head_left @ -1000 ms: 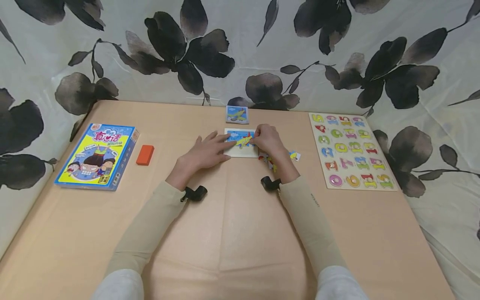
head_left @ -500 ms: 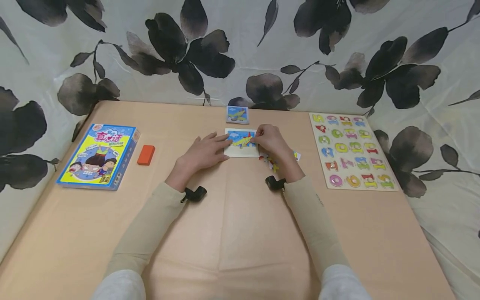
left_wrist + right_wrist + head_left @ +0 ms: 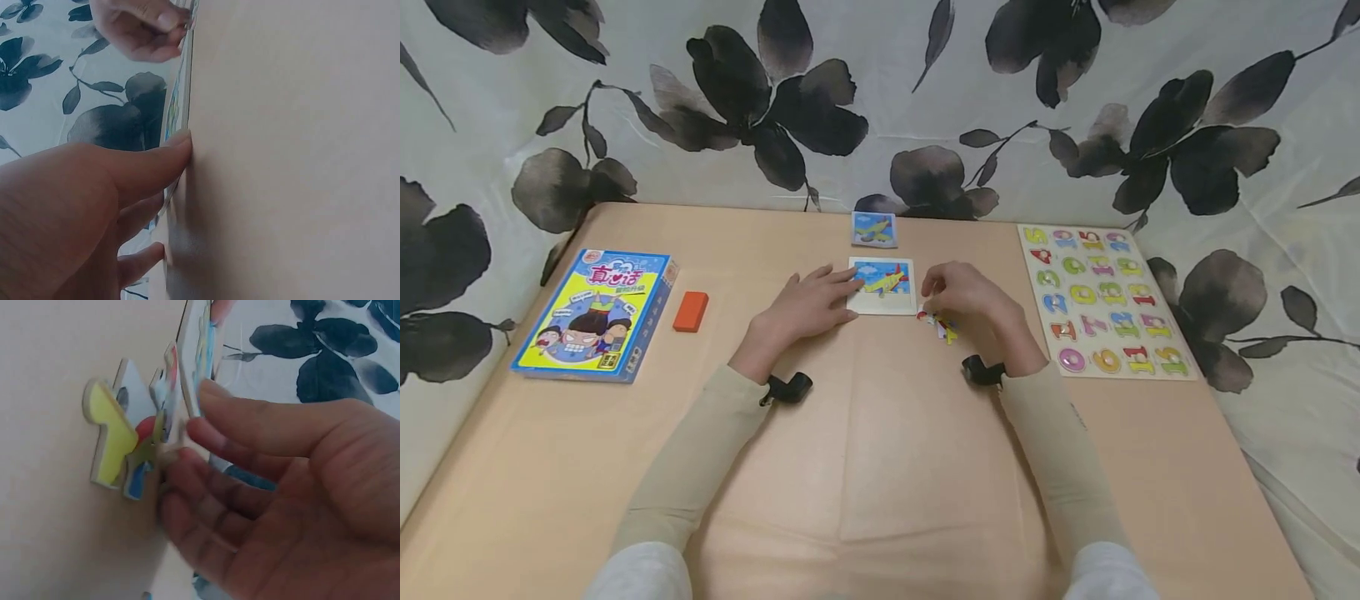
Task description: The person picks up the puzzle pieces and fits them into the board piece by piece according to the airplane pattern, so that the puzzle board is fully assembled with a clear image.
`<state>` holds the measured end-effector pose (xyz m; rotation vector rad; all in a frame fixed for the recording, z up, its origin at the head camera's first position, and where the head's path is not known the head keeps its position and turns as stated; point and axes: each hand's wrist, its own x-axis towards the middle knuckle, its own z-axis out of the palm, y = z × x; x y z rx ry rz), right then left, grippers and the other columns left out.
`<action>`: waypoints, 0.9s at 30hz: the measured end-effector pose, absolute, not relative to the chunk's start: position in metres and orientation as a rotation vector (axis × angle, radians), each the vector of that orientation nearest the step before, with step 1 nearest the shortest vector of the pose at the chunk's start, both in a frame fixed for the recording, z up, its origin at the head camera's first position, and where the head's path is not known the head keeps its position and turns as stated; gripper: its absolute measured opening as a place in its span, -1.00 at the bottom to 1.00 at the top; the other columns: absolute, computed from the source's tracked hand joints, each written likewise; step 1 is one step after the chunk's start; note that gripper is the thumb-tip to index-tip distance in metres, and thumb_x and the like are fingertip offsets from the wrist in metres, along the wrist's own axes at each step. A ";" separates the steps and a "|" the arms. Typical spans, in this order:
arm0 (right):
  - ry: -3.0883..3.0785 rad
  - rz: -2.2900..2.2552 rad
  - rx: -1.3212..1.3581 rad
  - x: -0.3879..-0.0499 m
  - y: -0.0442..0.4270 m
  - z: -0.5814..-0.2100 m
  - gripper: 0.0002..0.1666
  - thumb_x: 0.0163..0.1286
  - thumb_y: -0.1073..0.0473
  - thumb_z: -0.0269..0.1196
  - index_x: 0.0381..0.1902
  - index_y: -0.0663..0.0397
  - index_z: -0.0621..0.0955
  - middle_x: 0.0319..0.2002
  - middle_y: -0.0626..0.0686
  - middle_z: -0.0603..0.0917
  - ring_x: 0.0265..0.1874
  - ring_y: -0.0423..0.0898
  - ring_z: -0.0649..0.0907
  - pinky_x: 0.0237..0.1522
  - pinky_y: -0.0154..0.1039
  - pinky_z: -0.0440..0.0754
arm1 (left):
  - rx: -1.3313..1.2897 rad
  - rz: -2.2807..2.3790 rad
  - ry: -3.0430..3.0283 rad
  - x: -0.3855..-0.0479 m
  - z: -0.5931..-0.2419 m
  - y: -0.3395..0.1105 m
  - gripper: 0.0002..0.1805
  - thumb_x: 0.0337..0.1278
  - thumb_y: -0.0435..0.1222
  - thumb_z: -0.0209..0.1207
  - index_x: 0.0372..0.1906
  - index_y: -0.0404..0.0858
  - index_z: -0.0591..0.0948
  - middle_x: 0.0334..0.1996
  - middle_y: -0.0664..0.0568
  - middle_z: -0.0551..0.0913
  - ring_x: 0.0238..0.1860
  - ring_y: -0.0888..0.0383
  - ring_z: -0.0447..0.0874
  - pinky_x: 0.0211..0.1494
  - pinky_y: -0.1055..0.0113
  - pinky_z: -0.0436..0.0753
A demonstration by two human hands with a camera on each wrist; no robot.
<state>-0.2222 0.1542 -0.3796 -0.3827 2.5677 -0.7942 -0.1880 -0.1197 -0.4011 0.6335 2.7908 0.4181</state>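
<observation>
A jigsaw board [image 3: 883,310] with a white border and a yellow airplane on blue sky lies flat on the table. My left hand [image 3: 808,304] rests at its left side with fingers spread; in the left wrist view the thumb [image 3: 178,145] touches the board's edge. Right of the board lies a small heap of loose jigsaw pieces [image 3: 109,440], yellow, white and red. My right hand [image 3: 970,293] is over the heap, its fingers loosely bent. A gap shows between thumb and index finger, and no piece is seen between them. Some fingertips are hidden or blurred beside the pieces.
Behind the board stands a small airplane picture card [image 3: 874,231]. A board of colourful shapes [image 3: 1108,304] lies at the right. An orange block [image 3: 691,312] and a blue and yellow box [image 3: 595,312] sit at the left. A floral curtain [image 3: 880,100] backs the table.
My right hand has left the airplane board's right edge and moved right and slightly back toward me, over the loose pieces. My left hand has stayed in place.
</observation>
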 end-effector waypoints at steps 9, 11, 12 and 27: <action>2.537 -0.674 -0.398 -0.210 0.154 -0.377 -0.72 0.19 0.25 0.42 -0.18 0.21 0.59 -0.24 0.11 0.54 -0.34 -0.02 0.51 -0.37 -0.29 0.46 | 0.634 0.429 2.781 -0.188 -0.400 -0.119 -0.32 0.39 0.05 0.10 0.53 0.05 0.25 0.59 0.13 0.11 0.61 -0.15 -0.03 0.48 -0.43 0.00; 2.542 -0.672 -0.386 -0.209 0.153 -0.379 -0.74 0.20 0.26 0.41 -0.20 0.21 0.59 -0.25 0.12 0.55 -0.38 -0.03 0.52 -0.42 -0.31 0.47 | 0.635 0.429 2.784 -0.188 -0.401 -0.120 -0.32 0.38 0.04 0.10 0.53 0.05 0.25 0.59 0.13 0.12 0.61 -0.15 -0.03 0.48 -0.43 0.00; 2.542 -0.678 -0.376 -0.209 0.152 -0.380 -0.76 0.20 0.27 0.40 -0.21 0.21 0.59 -0.25 0.12 0.55 -0.40 -0.03 0.52 -0.43 -0.32 0.47 | 0.636 0.435 2.783 -0.188 -0.401 -0.120 -0.32 0.38 0.04 0.11 0.53 0.04 0.26 0.59 0.13 0.12 0.61 -0.15 -0.03 0.48 -0.43 0.00; 2.528 -0.794 -0.316 -0.212 0.148 -0.386 -0.78 0.19 0.37 0.34 -0.23 0.18 0.53 -0.30 0.12 0.50 -0.46 0.00 0.52 -0.52 -0.31 0.45 | 0.627 0.470 2.772 -0.189 -0.402 -0.120 -0.31 0.38 0.03 0.12 0.53 0.04 0.25 0.59 0.12 0.12 0.61 -0.16 -0.06 0.49 -0.43 -0.05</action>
